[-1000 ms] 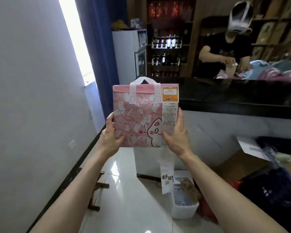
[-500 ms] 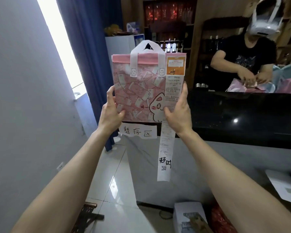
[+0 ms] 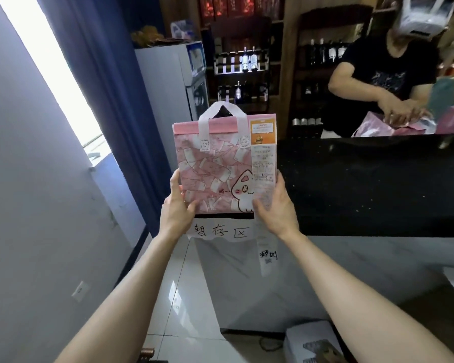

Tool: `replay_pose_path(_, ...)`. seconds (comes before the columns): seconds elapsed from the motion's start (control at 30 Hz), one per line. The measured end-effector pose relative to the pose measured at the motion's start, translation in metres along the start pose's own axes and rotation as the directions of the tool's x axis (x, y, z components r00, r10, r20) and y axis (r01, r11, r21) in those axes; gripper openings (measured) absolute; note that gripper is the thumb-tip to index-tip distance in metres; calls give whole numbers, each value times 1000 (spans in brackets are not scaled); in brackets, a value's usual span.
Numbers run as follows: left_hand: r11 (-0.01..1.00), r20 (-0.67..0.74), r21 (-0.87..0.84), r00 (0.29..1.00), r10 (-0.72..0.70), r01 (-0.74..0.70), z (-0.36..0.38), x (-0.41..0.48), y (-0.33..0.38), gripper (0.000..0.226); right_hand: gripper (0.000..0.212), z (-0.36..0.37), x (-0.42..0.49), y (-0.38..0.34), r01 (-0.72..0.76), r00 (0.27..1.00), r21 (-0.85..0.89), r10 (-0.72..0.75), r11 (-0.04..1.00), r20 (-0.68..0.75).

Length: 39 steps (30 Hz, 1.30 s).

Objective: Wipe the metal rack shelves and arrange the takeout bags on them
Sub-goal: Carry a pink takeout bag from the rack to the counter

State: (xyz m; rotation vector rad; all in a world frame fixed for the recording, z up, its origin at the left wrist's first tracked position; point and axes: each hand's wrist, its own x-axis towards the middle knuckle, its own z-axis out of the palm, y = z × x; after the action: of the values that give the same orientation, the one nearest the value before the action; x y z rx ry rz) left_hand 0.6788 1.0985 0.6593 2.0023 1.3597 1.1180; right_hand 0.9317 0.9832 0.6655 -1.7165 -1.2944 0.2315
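I held pink takeout bag (image 3: 215, 169) upright at left end of black counter (image 3: 364, 184), above handwritten sign (image 3: 218, 232); left hand (image 3: 177, 205) pinched lower left edge, thumb in front; right hand (image 3: 275, 206) clasped lower right edge over hanging receipt (image 3: 264, 163)

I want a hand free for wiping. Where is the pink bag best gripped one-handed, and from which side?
Hook the white loop handle from above: it stands upright and open over the pink bag's top edge, and the receipt hanging down its right front is likely spared.

暂存区 handwritten on paper sign (image 3: 218, 232), 超时 on receipt (image 3: 264, 163) of takeout bag (image 3: 215, 169)
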Motion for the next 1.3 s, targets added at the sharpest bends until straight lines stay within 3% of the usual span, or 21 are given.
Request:
replay_pose_path(0.3,995,87,-93,996,35,-27,-7,10,-16,104,114,-12,-14,-3,-156,985,-31,153,987,-74)
replay_pose_path(0.43,993,109,-99,992,70,-59,-16,9,-25,89,90,-26,-36,-19,3,938,-151,-55,989,-342)
replay_pose_path(0.5,992,116,-107,990,86,-73,-22,4,-30,84,74,-29,-44,-34,122,904,-184,-186,975,-386)
replay_pose_path(0.6,996,125,-62,989,75,-68,-38,-5,-38,75,56,-21,-51,-59,259,929,-150,-288,954,-232)
replay_pose_path(0.73,990,177,139,984,8,-33,-71,-22,-59,61,45,16,-52,-75,351,928,-116,-328,929,177)
replay_pose_path(0.87,926,244,368,953,-182,83,-116,-60,-87,50,50,76,-50,-74,425,757,-94,-296,900,583)
replay_pose_path(0.97,880,221,421,916,-334,219,-150,-110,-106,47,57,125,-56,-73,482,583,-78,-253,872,772)
replay_pose_path(1.13,748,81,442,808,-584,496,-187,-216,-128,47,62,197,-85,-61,561,312,-18,-191,828,931)
replay_pose_path(1.3,538,-74,383,605,-792,751,-208,-341,-133,47,62,259,-146,-84,641,59,154,-248,752,967)
